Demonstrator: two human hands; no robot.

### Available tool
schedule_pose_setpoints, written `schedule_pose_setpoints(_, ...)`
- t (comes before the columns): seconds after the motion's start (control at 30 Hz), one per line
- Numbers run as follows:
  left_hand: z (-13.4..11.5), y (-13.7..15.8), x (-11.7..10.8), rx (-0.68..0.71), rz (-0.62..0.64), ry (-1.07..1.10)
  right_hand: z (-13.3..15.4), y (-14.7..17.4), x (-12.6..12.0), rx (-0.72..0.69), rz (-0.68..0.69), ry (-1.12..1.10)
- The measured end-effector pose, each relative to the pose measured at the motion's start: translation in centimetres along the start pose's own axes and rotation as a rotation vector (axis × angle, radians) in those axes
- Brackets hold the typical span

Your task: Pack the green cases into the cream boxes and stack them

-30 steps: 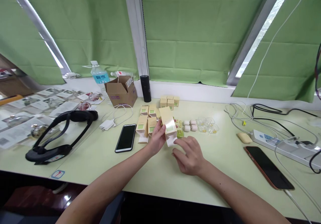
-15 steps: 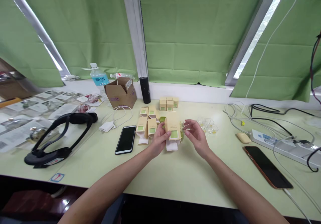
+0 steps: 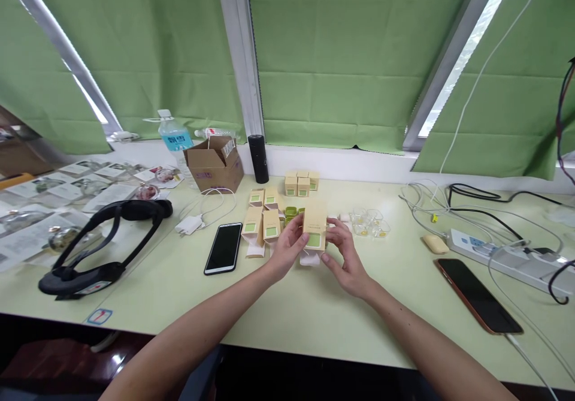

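My left hand point(image 3: 290, 248) grips the left side of a small tan cardboard box point(image 3: 314, 224) with a green square on its front. A white flap point(image 3: 309, 259) hangs from the box's near end. On the other side, my right hand point(image 3: 347, 258) has its fingers at the box's right edge and its thumb by the flap. Several similar boxes point(image 3: 253, 224) with loose flaps stand just left of my left hand. Small green containers point(image 3: 291, 213) show partly behind the held box. Clear little cups point(image 3: 369, 222) sit to the right, beyond my right hand.
Several closed small boxes point(image 3: 302, 183) stand near the wall. A phone point(image 3: 223, 248), a charger point(image 3: 189, 224), a carton point(image 3: 214, 164) and a black headset point(image 3: 108, 245) lie to the left. Rightward are a second phone point(image 3: 478, 296), a power strip point(image 3: 498, 257) and cables.
My right hand has moved left onto the small box, its fingers now at the right edge. The left hand keeps its hold. The view has shifted slightly.
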State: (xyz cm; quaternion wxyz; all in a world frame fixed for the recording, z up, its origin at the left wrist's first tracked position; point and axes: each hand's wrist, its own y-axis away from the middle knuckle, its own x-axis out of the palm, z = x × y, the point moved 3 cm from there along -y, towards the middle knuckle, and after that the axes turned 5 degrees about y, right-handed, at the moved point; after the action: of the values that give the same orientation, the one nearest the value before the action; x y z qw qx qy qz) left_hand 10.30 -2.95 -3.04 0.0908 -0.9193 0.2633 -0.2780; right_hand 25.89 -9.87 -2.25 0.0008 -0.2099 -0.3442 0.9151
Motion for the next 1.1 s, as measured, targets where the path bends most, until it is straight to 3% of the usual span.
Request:
schedule_pose_setpoints(0.13, 0.0, 0.0, -0.1, -0.006, -0.048, -0.026, 0.1, -0.1, -0.2, 0.041, 0.057, 0.033)
schedule_pose_setpoints(0.27, -0.4, 0.2, -0.2, -0.006, -0.077, -0.099, -0.3, -0.3, -0.5, 0.093, 0.016, -0.089)
schedule_pose_setpoints(0.47, -1.4, 0.7, -0.1, 0.119, 0.035, -0.330, -1.5, -0.6, -1.1, 0.200, -0.076, -0.210)
schedule_pose_setpoints(0.63, -1.6, 1.0, 0.1, 0.136, 0.051, -0.553, -1.6, -0.5, -0.6, 0.219, -0.026, -0.212)
schedule_pose_setpoints(0.8, -1.4, 0.8, -0.1, 0.144, -0.054, -0.531, -1.6, -0.2, -0.1, 0.261, -0.006, -0.244)
schedule_pose_setpoints(1.1, -1.1, 0.9, 0.1, 0.141, -0.052, -0.522, -2.1, -0.4, 0.0, 0.307, -0.078, -0.277)
